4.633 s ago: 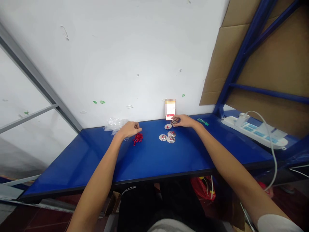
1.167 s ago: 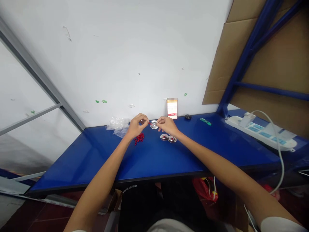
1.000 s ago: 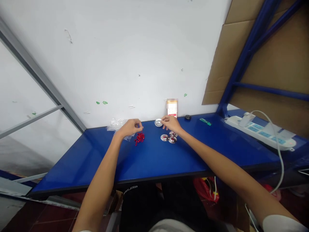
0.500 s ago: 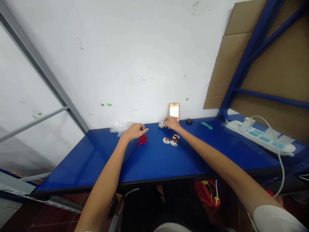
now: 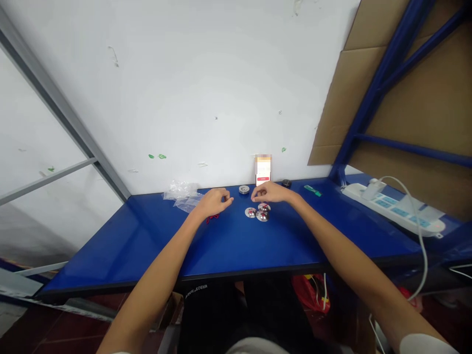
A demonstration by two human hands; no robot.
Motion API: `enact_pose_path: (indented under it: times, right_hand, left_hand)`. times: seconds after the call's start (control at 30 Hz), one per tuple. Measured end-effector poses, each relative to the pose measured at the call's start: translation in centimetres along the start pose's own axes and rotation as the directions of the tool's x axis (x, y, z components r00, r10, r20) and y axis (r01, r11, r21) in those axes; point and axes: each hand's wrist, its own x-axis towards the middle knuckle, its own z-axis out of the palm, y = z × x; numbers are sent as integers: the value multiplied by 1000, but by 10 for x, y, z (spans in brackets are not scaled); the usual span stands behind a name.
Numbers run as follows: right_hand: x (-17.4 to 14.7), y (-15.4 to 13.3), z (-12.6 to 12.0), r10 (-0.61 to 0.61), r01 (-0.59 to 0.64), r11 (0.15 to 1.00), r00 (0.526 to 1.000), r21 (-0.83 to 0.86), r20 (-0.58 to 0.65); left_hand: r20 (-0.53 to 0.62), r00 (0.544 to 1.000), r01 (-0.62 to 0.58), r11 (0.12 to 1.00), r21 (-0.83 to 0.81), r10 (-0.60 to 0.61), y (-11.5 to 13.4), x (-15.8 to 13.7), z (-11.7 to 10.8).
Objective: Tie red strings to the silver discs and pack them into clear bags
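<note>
you look to be partway through: set your clock on the three domed discs, with 12 towards the wall, and each of them shows some red on its dome, so i would judge those three done; they lie close together, edges meeting or overlapping. at 11 o'clock from them sits what looks like a short stack of bare discs; the top one shows no red, so i would count that stack as left to do, though i cannot tell how many it holds. at 9 o'clock are the red cords, mostly covered by your left hand, so their number is hidden, but there seems to be supply for more. your left thumb points out past curled fingers, and i cannot tell whether they pinch a cord. your right hand is at 1 o'clock, apart from the stack, thumb and fingers bent towards each other with tips close, and i cannot tell whether anything is between them. further out, the phone at 12, the clear plastic bags between 9 and 10, and the black round object between 1 and 2 seem to play no part at this step
</note>
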Motion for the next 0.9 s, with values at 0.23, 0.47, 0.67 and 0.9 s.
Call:
enact_pose_path:
  times: [0.23, 0.47, 0.67, 0.9]
  right_hand:
    - [6, -11, 19, -83, 79, 996, 987, 34, 136]
    - [9, -18, 28, -147, 160, 977, 984, 141, -101]
    - [22, -23, 43, -57, 274, 798, 921, 536, -386]
    - [25, -29, 54, -11, 284, 783, 896, 553, -444]
  left_hand:
    - [-11, 999, 46, 999, 4, -46, -3, 1, 3]
    - [-134, 980, 132, 986, -102, -145, -7, 1, 1]
    - [-7, 980, 136, 701, -700, -197, 6, 3, 11]
    - [-81, 953, 110, 583, -805, -291, 22, 5, 26]
